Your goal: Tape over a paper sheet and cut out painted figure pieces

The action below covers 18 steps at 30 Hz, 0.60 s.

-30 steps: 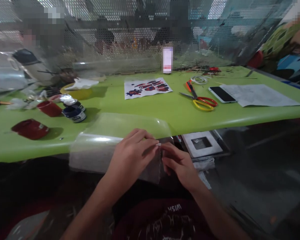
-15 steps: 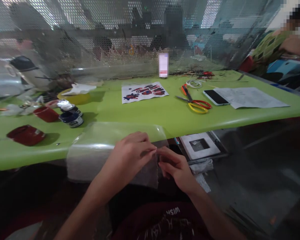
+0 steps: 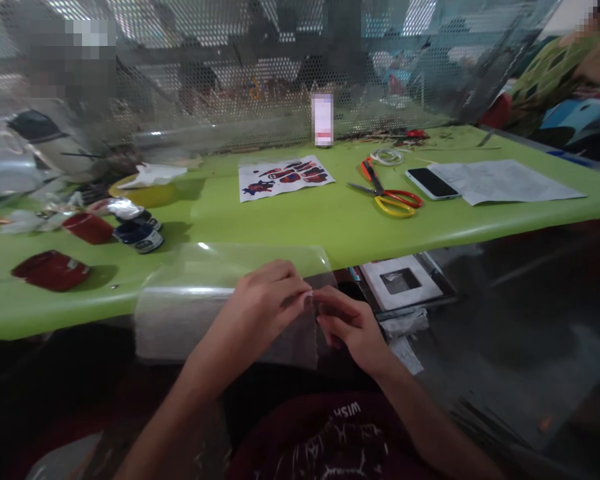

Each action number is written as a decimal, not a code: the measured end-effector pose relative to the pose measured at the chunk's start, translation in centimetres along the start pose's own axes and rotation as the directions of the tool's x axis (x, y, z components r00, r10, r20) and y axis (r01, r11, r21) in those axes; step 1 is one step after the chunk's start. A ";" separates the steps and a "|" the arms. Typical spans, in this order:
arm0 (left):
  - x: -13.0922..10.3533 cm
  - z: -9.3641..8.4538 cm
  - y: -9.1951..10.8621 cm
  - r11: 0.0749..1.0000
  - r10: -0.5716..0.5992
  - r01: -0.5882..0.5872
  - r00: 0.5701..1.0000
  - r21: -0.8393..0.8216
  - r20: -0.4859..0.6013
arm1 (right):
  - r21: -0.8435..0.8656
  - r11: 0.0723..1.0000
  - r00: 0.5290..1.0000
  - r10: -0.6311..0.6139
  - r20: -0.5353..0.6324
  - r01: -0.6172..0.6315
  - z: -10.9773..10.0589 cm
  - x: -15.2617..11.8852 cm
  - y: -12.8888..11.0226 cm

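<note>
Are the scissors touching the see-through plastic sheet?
Apart. The head view shows bare green tabletop between the scissors and the near edge-hanging clear plastic sheet.

1) Upper garment (image 3: 260,437): dark maroon fabric
2) Garment marking: white capitals (image 3: 347,409) reading "WISH", inverted in view
3) Garment graphic (image 3: 325,443): thin white line artwork below the lettering
4) Left hand (image 3: 267,300), right hand (image 3: 353,328) and forearms (image 3: 185,397): bare
5) Lower garment (image 3: 250,393): black, details lost in shadow

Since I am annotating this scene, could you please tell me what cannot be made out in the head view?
Head view:
Left hand: grip hidden by its own fingers.
Blue jar: label wording too small.
Lit upright screen: content blurred.
Co-worker at right: cut off by the picture's edge.
</note>
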<state>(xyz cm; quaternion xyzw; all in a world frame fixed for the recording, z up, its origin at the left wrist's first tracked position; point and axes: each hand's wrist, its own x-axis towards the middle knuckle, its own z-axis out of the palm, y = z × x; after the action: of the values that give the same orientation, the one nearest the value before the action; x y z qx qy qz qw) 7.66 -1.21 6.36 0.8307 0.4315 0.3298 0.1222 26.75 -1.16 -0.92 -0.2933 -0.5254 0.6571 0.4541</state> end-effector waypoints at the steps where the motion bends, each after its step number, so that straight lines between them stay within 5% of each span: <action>1: 0.0 -0.1 0.0 1.000 -0.007 0.007 1.000 -0.007 0.009 | 0.013 1.000 1.000 -0.002 -0.001 0.002 0.0 0.0 0.1; 18: 0.7 -0.8 -0.1 0.993 -0.074 0.080 0.995 -0.084 0.072 | -0.051 0.997 0.996 -0.063 0.055 0.066 -0.1 0.2 -0.4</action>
<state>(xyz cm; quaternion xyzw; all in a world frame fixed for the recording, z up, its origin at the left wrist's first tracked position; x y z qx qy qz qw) 7.36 -0.63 7.17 0.8181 0.4441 0.3146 0.1858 26.83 -0.96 -0.57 -0.2703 -0.5637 0.6356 0.4528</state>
